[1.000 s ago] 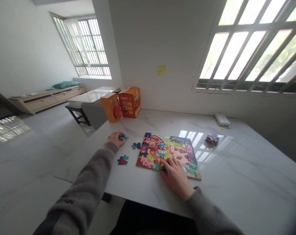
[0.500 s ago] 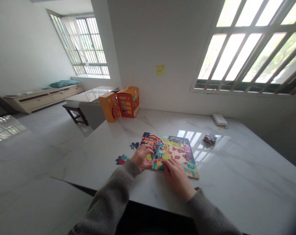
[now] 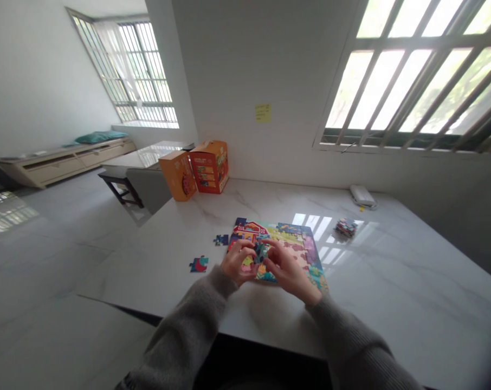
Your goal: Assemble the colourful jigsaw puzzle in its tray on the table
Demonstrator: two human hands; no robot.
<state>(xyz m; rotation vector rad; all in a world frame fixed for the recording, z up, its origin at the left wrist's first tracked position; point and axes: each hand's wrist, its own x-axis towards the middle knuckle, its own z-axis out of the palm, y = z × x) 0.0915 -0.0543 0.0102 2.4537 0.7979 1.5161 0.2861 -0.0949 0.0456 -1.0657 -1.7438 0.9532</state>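
Left hand [image 3: 237, 264] and right hand [image 3: 287, 270] pinch dark puzzle piece [image 3: 260, 252] between them, seemingly for steadier control above jigsaw board [image 3: 295, 247].

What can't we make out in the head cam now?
Head view, dark teal puzzle piece: full outline and grip, hidden by left hand and right hand.
Head view, farm jigsaw puzzle: lower part behind both hands.
Head view, yellow sticky note: writing too small.
Head view, stack of puzzle pieces: count; pieces overlap, too small.
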